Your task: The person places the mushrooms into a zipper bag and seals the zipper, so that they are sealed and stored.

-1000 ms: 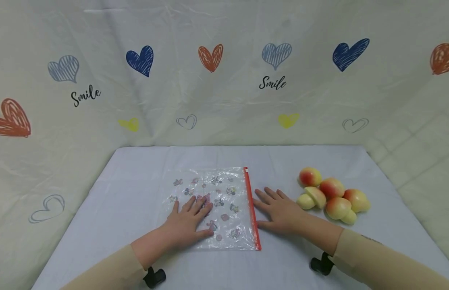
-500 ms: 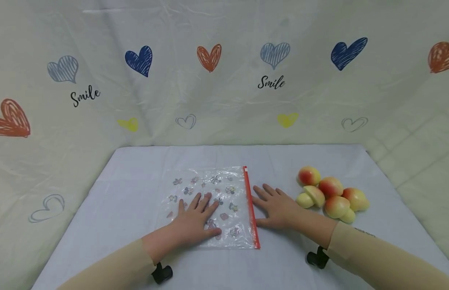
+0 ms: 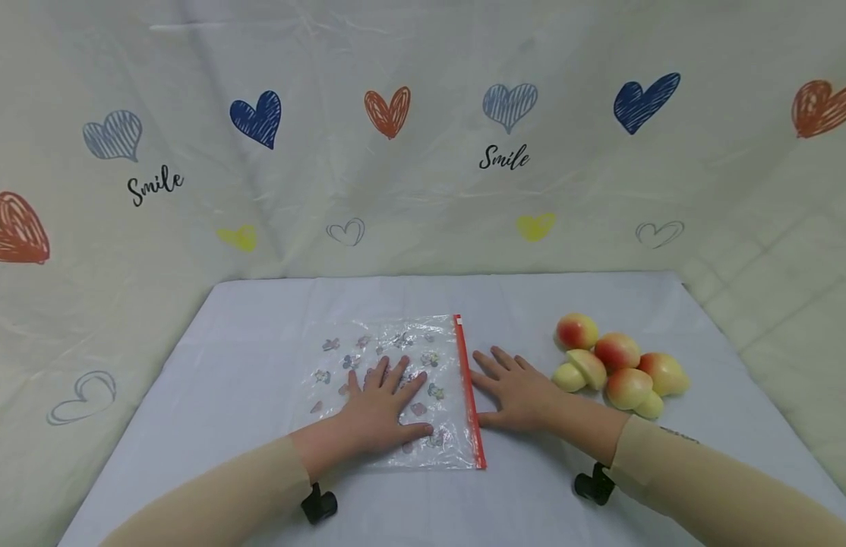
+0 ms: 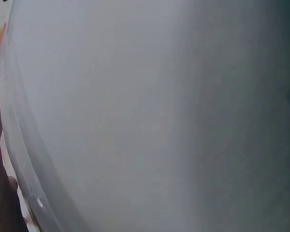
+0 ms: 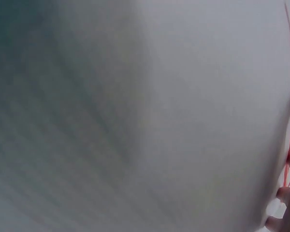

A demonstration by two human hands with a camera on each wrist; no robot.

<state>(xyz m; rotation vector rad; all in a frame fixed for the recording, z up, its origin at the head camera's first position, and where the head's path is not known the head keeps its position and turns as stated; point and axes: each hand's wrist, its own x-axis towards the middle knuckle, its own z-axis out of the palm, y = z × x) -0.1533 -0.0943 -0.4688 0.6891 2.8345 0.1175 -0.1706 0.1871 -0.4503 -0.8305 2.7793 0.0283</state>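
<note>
While the left hand [image 3: 382, 416] lies spread flat on the clear bag [image 3: 440, 410] on the table [image 3: 259, 342], the right hand [image 3: 515, 391], also splayed, touches its red strip [image 3: 464, 353]; neither grips anything; smoothing seems underway; next calls, I'd guess, for pinching that strip.

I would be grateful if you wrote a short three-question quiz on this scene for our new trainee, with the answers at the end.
1. What does the left hand rest on: a) the backdrop, b) the clear bag, or c) the right sleeve?
2. True or false: the right hand lies at the red strip with its fingers spread.
3. How many mushrooms show in the head view?

Key:
1. b, the clear bag.
2. True.
3. Five.
</note>
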